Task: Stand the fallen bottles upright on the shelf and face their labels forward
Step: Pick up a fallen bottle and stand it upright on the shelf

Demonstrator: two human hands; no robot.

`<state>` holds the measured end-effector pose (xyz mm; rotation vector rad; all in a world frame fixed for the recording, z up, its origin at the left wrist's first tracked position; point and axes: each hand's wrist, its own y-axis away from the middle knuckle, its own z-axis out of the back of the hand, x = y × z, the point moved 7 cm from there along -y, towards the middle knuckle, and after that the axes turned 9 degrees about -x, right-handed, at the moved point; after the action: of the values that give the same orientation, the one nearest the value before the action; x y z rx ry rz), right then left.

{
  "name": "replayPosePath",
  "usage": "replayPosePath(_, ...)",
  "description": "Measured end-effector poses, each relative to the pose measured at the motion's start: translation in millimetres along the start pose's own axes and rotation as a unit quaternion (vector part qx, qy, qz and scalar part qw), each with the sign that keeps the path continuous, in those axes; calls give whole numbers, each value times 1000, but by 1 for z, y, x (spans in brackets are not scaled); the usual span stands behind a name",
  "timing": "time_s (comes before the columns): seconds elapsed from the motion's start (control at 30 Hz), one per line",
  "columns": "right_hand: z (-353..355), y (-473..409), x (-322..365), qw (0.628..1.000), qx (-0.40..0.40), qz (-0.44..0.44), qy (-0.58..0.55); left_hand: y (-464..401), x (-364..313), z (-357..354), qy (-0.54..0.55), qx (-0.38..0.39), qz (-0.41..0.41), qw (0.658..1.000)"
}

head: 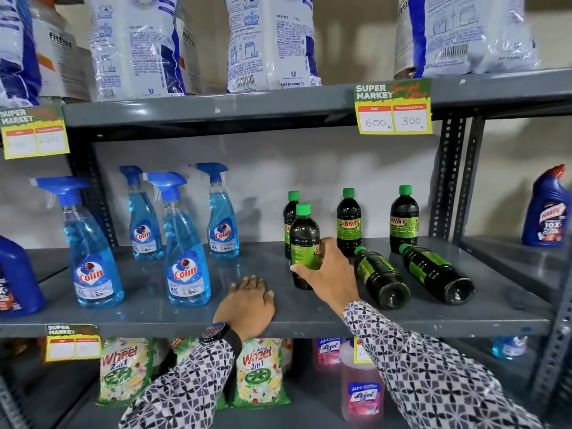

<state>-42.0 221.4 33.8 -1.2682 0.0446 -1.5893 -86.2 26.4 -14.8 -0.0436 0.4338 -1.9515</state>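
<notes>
Grey shelf point(309, 317): Colin sprays point(185, 243) left, two fallen green-capped bottles point(383, 278) right, behind them upright SUNNY bottles point(349, 224). Right hand point(331, 274) grasps upright dark bottle point(305, 243), label turned sideways. Left hand point(247, 301) flat, released. Tag point(393, 108): 600, 300.

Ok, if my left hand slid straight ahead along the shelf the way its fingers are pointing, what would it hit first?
Probably nothing soon. The left hand lies flat on the shelf, fingers pointing at the back wall. That lane runs between the nearest Colin spray bottle and the dark bottle in the right hand. Depth is uncertain.
</notes>
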Motion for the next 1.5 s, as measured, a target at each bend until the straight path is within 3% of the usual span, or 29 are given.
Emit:
replayPosePath(0.1,-6,-2,-2,1000,19,-2,-7,-1,1,-2,1,2,1,1000)
replayPosePath(0.33,-16,-8,-15,982,95,-48,-158,-4,2,-3,-10,11,-1,1000)
replayPosePath(0.57,-14,-5,-7,994,55,-3,-94,-4,3,-5,-2,17,3,1000)
replayPosePath(0.73,-18,-4,-6,988,91,8,-125,-4,2,-4,-5,16,2,1000)
replayPosePath(1.0,-17,-6,-9,991,65,-5,-115,-5,4,-6,-6,16,3,1000)
replayPosePath(1.23,-12,-1,-11,971,109,-62,-205,-2,2,-4,-7,19,3,1000)
replayPosePath(1.5,-9,20,-6,937,223,-65,-262,-1,-2,0,-15,6,-9,1000)
